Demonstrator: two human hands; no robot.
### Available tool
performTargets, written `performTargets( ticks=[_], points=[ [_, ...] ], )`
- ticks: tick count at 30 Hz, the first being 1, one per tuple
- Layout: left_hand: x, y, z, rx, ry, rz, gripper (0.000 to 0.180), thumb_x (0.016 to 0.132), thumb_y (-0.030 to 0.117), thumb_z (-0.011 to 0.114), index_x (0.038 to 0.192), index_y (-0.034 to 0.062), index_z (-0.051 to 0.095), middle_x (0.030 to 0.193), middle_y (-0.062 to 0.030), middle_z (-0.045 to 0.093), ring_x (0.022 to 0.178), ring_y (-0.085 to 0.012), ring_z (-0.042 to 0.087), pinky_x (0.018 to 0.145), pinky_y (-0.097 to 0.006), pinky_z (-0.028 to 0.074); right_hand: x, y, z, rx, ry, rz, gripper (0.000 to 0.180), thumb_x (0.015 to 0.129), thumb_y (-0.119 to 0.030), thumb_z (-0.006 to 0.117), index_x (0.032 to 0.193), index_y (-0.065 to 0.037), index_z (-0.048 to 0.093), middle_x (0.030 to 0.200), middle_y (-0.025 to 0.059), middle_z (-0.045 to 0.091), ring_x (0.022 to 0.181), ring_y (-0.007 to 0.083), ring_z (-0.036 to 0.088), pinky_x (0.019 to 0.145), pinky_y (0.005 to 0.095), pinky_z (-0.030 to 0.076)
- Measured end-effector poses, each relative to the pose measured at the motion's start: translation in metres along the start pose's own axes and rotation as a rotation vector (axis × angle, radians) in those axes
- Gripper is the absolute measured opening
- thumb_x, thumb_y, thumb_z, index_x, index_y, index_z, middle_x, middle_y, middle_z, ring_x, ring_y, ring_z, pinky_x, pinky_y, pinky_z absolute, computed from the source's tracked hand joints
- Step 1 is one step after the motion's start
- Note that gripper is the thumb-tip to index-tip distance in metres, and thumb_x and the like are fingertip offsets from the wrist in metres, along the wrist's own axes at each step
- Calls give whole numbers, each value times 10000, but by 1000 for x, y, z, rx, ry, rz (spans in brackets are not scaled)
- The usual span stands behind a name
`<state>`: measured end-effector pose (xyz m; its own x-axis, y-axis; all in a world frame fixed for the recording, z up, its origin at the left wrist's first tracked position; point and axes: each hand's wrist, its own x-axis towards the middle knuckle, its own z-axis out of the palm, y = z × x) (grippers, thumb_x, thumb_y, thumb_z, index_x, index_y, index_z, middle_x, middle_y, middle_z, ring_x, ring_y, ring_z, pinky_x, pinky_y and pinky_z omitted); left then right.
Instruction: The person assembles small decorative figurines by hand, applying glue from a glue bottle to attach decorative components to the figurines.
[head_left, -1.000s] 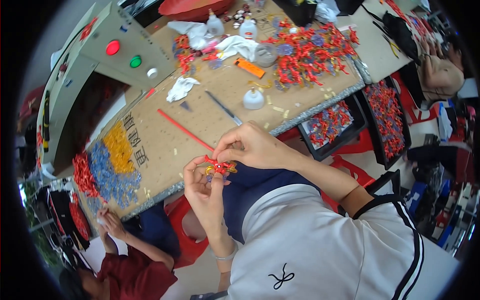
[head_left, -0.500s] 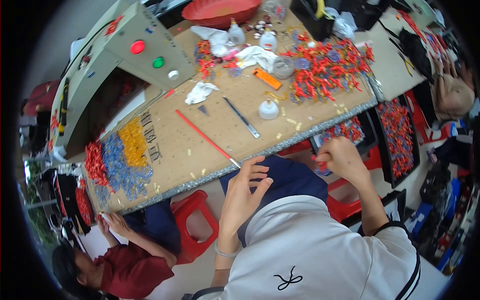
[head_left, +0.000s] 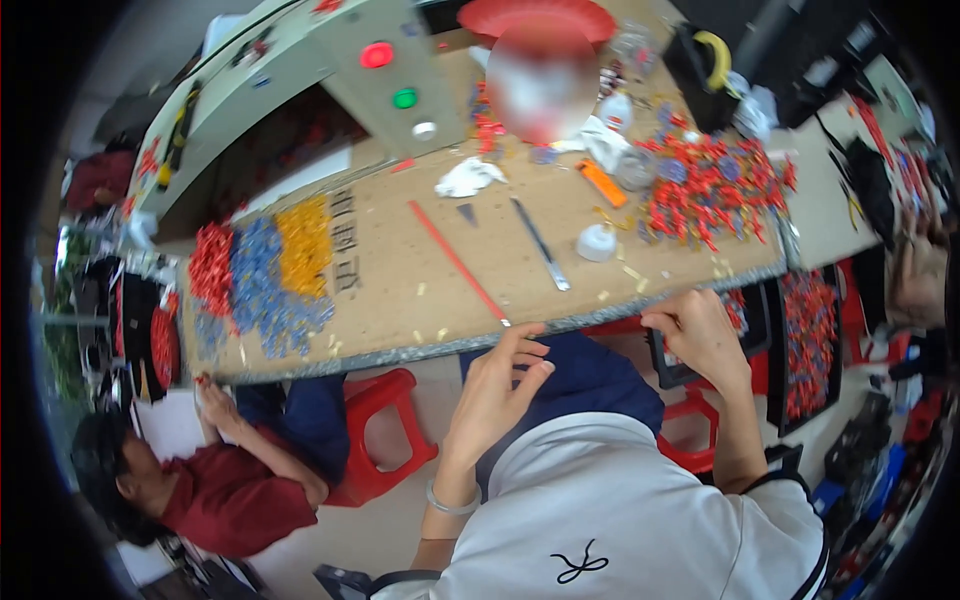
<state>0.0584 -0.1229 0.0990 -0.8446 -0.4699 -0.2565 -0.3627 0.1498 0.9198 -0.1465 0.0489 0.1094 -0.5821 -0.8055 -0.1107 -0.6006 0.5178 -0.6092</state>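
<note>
Just off the table's front edge, my left hand [head_left: 497, 392] is open, its fingers loosely bent and apart with nothing between them. A bracelet circles that wrist. The tip of a red stick [head_left: 455, 258] on the table lies close above its fingers. My right hand [head_left: 708, 338] is closed, thumb and curled fingers together, over the near side of a black tray [head_left: 672, 375]. Whatever it may hold is hidden. Part of the red pieces [head_left: 737, 310] in that tray shows beyond the hand.
A brown-covered table [head_left: 400, 290] bears a craft knife [head_left: 540, 243], a white bottle [head_left: 597, 243], an orange cutter [head_left: 601, 184] and piles of red, blue and yellow pieces [head_left: 305, 248]. A beige machine [head_left: 390, 70] stands far left. Another person [head_left: 235, 490] sits left, beside a red stool [head_left: 385, 430].
The view has shifted, so the table sits further right in the picture. A red piece visible below my right hand before no longer shows. My left hand keeps about the same pose.
</note>
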Motion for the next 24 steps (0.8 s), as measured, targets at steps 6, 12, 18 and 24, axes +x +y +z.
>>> performTargets(
  ticks=[6, 12, 18, 24],
  points=[
    [12, -5, -10, -71, -18, 71, 379, 902, 66, 612, 1261, 19, 501, 1008, -148, 677, 912, -206, 672, 756, -300, 533, 0, -10, -3, 147, -102, 97, 108, 789, -62, 676, 825, 33, 713, 731, 204, 666, 625, 294, 644, 601, 366, 486],
    [7, -27, -25, -117, 101, -14, 353, 906, 38, 595, 1250, 21, 515, 1010, -145, 675, 906, -193, 668, 751, -289, 527, 27, 76, -30, 159, 924, 90, 187, 886, -127, 637, 978, 32, 674, 855, 89, 678, 762, 143, 582, 731, 297, 466],
    [18, -17, -15, -75, 29, 4, 334, 917, 42, 572, 1245, 10, 514, 1004, -149, 671, 899, -180, 666, 732, -275, 519, 52, 279, -95, 425, 1273, 297, 539, 858, -299, 703, 1278, -14, 520, 1251, 165, 551, 1146, 209, 522, 911, 317, 451],
    [18, -8, -4, -46, 41, -7, 324, 916, 46, 572, 1231, 4, 515, 978, -141, 681, 871, -185, 678, 714, -271, 522, 102, 319, -119, 259, 972, 321, 557, 808, -337, 738, 1236, -21, 575, 1164, 165, 623, 1026, 242, 613, 874, 356, 487]
  ],
)
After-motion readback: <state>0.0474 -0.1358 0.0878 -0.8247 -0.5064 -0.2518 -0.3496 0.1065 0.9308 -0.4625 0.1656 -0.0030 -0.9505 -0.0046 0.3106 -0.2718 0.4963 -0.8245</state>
